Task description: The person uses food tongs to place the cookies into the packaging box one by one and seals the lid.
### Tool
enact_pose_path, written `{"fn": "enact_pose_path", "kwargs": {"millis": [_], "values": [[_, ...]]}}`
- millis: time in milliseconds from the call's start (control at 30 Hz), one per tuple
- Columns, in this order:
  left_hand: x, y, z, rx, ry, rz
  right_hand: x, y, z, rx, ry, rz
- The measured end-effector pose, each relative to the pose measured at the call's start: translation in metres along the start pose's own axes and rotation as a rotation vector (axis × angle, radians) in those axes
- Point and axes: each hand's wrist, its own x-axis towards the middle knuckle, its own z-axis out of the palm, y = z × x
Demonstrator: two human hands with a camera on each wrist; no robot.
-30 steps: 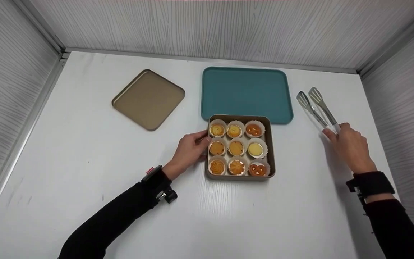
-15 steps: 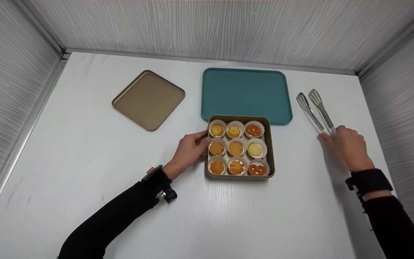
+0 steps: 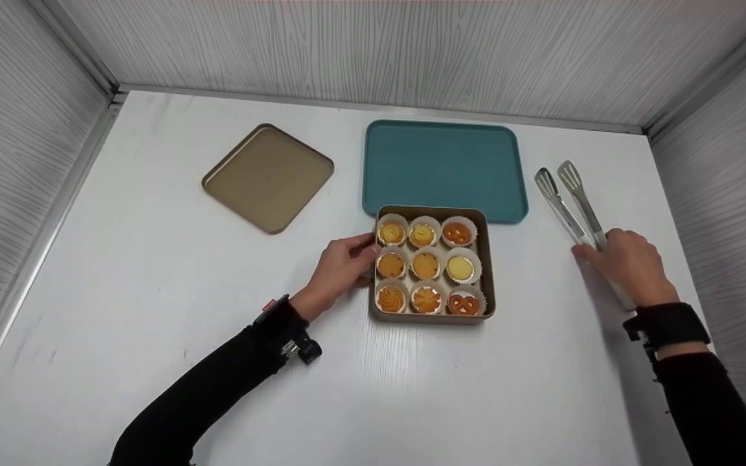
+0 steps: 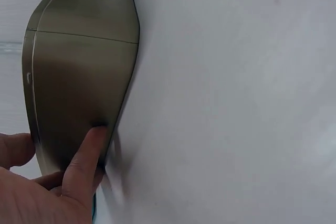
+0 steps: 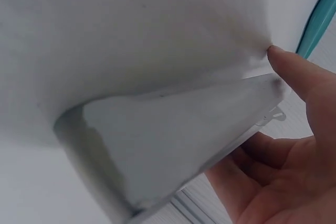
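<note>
A square gold-brown baking tin [image 3: 434,319] holds rows of small pastries in white paper cups [image 3: 426,265]. At its left side is my left hand [image 3: 339,265], thumb at the rim and fingers against the outer wall. In the left wrist view the tin's side [image 4: 79,87] fills the left, with a fingertip [image 4: 97,132] pressed on it. To the right, slotted metal tongs [image 3: 583,208] lie with their arms spread apart. My right hand [image 3: 632,265] is around the handle; in the right wrist view thumb and curled fingers straddle the pale handle [image 5: 168,135].
A teal tray [image 3: 441,168] lies behind the tin, which overlaps its front edge in the head view. Further left is a square gold-brown lid or shallow pan [image 3: 269,178]. Grey wood-patterned panels [image 3: 373,52] enclose the white table [image 3: 153,291] at the back and sides.
The tongs and right hand have shifted slightly toward me and left; the handle's rear end now shows under the palm. My left hand and the tin have stayed in place.
</note>
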Motion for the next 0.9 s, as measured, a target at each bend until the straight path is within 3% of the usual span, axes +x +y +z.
{"fn": "enact_pose_path", "kwargs": {"millis": [133, 300, 367, 467, 567, 667, 767, 900], "values": [[0.0, 0.003, -0.007, -0.089, 0.028, -0.064, 0.001, 0.002, -0.004, 0.014, -0.057, 0.019], [0.001, 0.009, -0.029, -0.102, 0.062, -0.081, -0.004, 0.008, -0.012, 0.03, -0.091, 0.015], [0.001, 0.01, -0.041, -0.081, 0.079, -0.066, -0.007, 0.008, -0.014, 0.022, -0.039, -0.012], [0.0, 0.012, -0.064, -0.02, 0.132, -0.02, -0.013, 0.001, -0.017, 0.011, 0.113, -0.062], [0.002, 0.012, -0.091, 0.105, 0.201, 0.04, -0.018, -0.01, -0.021, 0.029, 0.259, -0.092], [0.004, 0.007, -0.122, 0.305, 0.253, 0.053, -0.022, -0.025, -0.024, 0.064, 0.348, -0.128], [0.004, 0.003, -0.151, 0.54, 0.263, -0.002, -0.022, -0.039, -0.023, 0.084, 0.412, -0.187], [0.003, 0.002, -0.18, 0.805, 0.222, -0.112, -0.02, -0.052, -0.018, 0.09, 0.457, -0.26]]}}
